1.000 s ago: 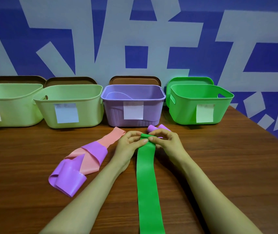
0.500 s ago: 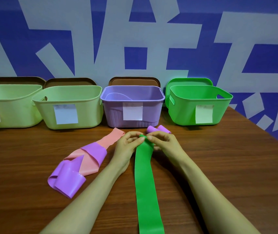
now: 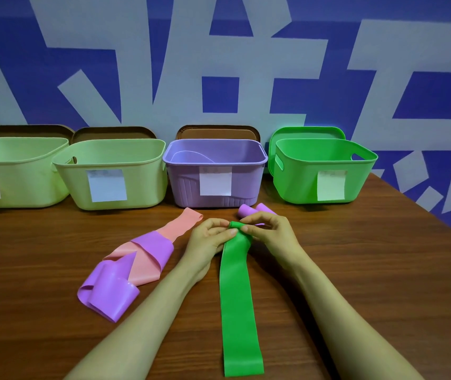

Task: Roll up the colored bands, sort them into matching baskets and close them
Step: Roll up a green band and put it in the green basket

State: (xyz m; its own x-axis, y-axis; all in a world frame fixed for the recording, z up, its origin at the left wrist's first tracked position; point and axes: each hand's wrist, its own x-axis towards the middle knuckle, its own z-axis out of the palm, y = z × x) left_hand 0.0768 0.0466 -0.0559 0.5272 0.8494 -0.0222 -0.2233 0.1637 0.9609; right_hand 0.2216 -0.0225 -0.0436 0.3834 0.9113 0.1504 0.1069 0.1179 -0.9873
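Wooden table (image 3: 383, 270) carries the green band (image 3: 238, 297), which runs from six o'clock to centre, its far end pinched into a small roll by the curled fingertips of the left hand (image 3: 208, 239) and right hand (image 3: 271, 234); thin, limp and probably stretchy, it looks best gripped at both roll edges.

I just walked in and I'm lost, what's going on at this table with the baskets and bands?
A person is rolling up the green band from its far end: the left hand and the right hand both pinch the small roll there, while most of it lies flat on the wooden table. A pink band and a purple band lie tangled and unrolled to the left. The green basket, the purple basket and two pale green baskets stand open along the wall.
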